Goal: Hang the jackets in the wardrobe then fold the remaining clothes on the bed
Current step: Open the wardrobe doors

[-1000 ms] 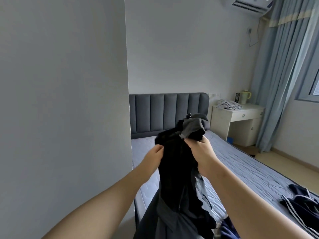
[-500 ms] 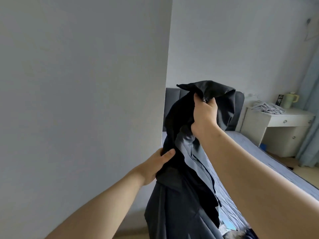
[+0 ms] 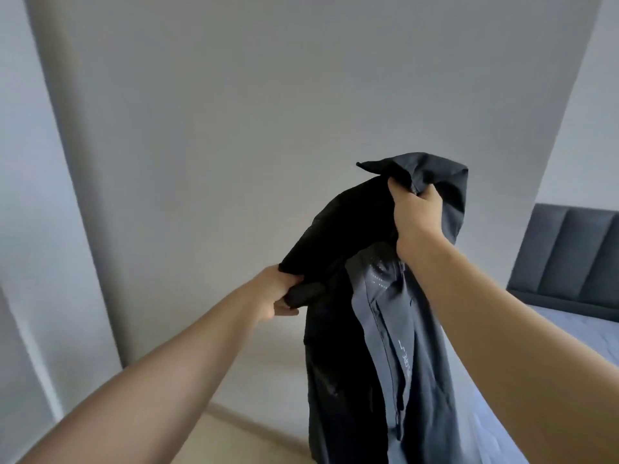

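A dark grey jacket (image 3: 385, 346) with a black lining hangs in the air in front of me, its zip and small white print facing me. My right hand (image 3: 415, 216) grips its collar at the top, held high. My left hand (image 3: 279, 294) grips a fold of the black lining at the jacket's left side, lower down. The jacket's lower part runs out of the frame at the bottom.
A plain white wall (image 3: 234, 128) fills most of the view right behind the jacket, with a corner edge (image 3: 67, 162) at the left. The bed's grey padded headboard (image 3: 569, 259) and blue mattress (image 3: 579, 333) lie at the right. Beige floor (image 3: 241, 440) shows below.
The view has swung left away from the bed and side table toward the wall. My left hand moved from touching the jacket to gripping its lining, pulling it leftward. My right hand still holds the collar.
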Demonstrator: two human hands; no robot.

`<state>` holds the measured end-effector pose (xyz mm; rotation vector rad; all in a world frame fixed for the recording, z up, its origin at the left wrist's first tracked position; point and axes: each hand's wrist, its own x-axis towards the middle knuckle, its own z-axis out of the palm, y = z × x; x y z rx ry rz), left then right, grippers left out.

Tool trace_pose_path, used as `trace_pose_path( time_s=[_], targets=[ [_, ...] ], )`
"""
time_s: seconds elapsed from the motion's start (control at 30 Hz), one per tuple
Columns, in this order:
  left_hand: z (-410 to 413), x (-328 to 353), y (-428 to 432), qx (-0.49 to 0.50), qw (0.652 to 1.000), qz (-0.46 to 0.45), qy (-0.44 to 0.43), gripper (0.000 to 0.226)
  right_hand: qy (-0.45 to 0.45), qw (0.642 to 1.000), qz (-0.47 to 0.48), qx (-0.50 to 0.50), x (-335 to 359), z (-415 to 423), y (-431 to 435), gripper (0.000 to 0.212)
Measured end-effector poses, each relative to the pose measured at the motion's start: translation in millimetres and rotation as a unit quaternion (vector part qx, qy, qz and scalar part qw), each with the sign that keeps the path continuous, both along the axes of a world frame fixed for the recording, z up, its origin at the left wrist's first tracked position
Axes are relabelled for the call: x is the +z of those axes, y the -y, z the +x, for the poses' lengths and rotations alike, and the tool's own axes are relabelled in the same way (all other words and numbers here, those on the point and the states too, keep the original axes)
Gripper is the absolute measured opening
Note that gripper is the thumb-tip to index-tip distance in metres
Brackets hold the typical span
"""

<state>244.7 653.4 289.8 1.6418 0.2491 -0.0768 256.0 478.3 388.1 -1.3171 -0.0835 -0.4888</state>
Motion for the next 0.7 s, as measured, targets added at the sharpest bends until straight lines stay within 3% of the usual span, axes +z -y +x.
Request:
trace_pose_path(
  time_s=[0.13, 0.2, 0.27, 0.4, 0.5, 0.6, 0.63, 0.7],
  targets=[
    [-18.9, 14.4, -94.2, 0.072, 0.995, -0.053, 0.04, 0.016, -0.02, 0.997, -0.07, 0.029, -4.1, -0.3, -66.7, 0.008],
    [-31.5, 22.2, -131.3, 0.113, 0.99, -0.075, 0.044, 0.012, -0.035, 0.993, -0.094, 0.068, -12.4, -2.4, -98.4, 0.013],
    [-49.0, 30.5, -170.3, 0.152, 0.984, -0.083, 0.045, 0.024, -0.05, 0.978, -0.148, 0.135, -24.7, -4.7, -133.6, 0.017],
    [-62.8, 30.8, -272.9, 0.275, 0.953, -0.064, 0.111, 0.032, -0.119, 0.895, -0.274, 0.331, -46.1, -8.8, -207.4, 0.026],
    [-79.2, 31.3, -329.6, 0.323, 0.93, -0.112, 0.134, 0.044, -0.147, 0.838, -0.277, 0.446, -61.1, -16.7, -272.9, 0.028],
    [-120.0, 55.7, -340.8, 0.269, 0.946, -0.058, 0.168, 0.02, -0.136, 0.791, -0.279, 0.528, -70.4, -32.8, -342.3, 0.02],
    [-130.2, 61.1, -345.8, 0.267, 0.945, -0.066, 0.176, 0.024, -0.13, 0.775, -0.282, 0.55, -72.6, -38.1, -364.9, 0.02],
    [-141.6, 63.6, -378.3, 0.321, 0.926, -0.062, 0.187, 0.018, -0.109, 0.737, -0.292, 0.6, -73.5, -53.5, -413.7, 0.019]
  ],
)
